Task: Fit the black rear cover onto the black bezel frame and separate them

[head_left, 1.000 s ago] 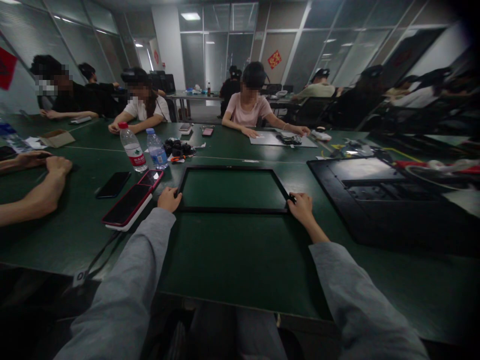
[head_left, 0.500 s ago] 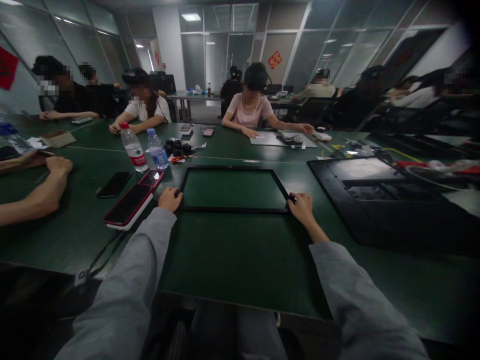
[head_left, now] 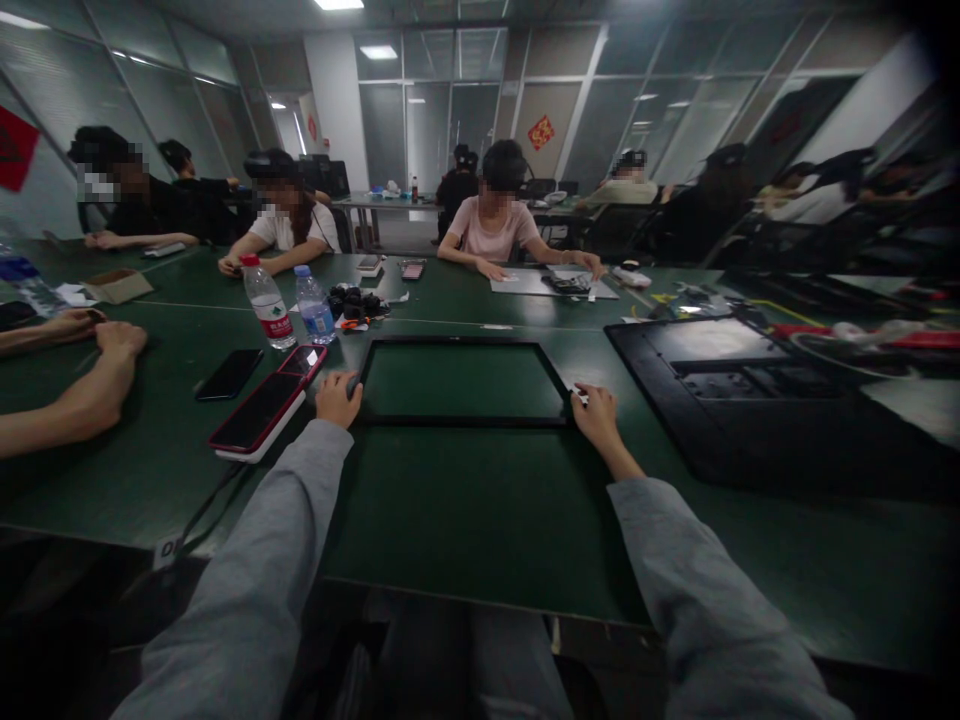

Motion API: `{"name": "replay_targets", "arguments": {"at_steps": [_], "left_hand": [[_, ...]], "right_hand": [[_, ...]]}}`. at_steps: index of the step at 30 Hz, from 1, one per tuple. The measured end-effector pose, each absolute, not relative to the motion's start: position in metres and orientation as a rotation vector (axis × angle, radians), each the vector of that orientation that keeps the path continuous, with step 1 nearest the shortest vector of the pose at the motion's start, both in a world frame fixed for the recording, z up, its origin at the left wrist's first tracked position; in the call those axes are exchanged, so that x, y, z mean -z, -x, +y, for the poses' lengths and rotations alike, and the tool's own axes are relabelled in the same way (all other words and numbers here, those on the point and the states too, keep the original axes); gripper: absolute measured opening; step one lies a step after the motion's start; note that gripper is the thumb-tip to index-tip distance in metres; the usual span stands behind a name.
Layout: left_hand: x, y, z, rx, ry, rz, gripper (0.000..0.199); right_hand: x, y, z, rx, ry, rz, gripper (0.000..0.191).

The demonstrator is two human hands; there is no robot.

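A thin black rectangular frame (head_left: pixel 465 421), like a monitor bezel, lies flat on the green table with the tabletop showing through it. My left hand (head_left: pixel 337 400) is closed at its left side, with a small dark grey piece showing between thumb and fingers. Whether that piece belongs to the frame I cannot tell. At the right side, my right hand (head_left: pixel 597 414) has its fingers pinched together. Something small and whitish shows at these fingertips, too small to name. Both forearms, in grey sleeves, reach forward over the table edge.
Left of me lie a red-cased phone (head_left: pixel 259 408) on a white block and a black phone (head_left: pixel 229 374). Two bottles (head_left: pixel 268 308) stand behind them. A large black panel (head_left: pixel 720 400) lies to the right. Co-workers sit opposite; a neighbour's arms (head_left: pixel 82 390) rest at left.
The view has shifted slightly. My right hand sits marginally farther from the frame's right side, and a whitish bit now shows at its fingertips. The left hand stays at the frame's left side.
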State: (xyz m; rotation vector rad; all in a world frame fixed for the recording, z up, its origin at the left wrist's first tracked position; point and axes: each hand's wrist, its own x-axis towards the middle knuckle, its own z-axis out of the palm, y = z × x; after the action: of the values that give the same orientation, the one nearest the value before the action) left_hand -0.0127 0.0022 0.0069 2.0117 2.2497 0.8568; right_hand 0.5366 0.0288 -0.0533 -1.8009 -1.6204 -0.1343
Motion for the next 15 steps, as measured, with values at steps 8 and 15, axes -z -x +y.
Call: {"name": "replay_targets", "arguments": {"at_steps": [8,15], "left_hand": [[-0.009,-0.008,-0.023,-0.83,-2.168,2.029,0.038],[-0.012,-0.017,-0.04,-0.609,-2.313,1.859,0.051]], "right_hand": [[0.034,-0.534,0.009,0.16,1.835,-1.52,0.042],[0.0,-0.56,-0.029,0.344,2.016,-1.209,0.049]]}}
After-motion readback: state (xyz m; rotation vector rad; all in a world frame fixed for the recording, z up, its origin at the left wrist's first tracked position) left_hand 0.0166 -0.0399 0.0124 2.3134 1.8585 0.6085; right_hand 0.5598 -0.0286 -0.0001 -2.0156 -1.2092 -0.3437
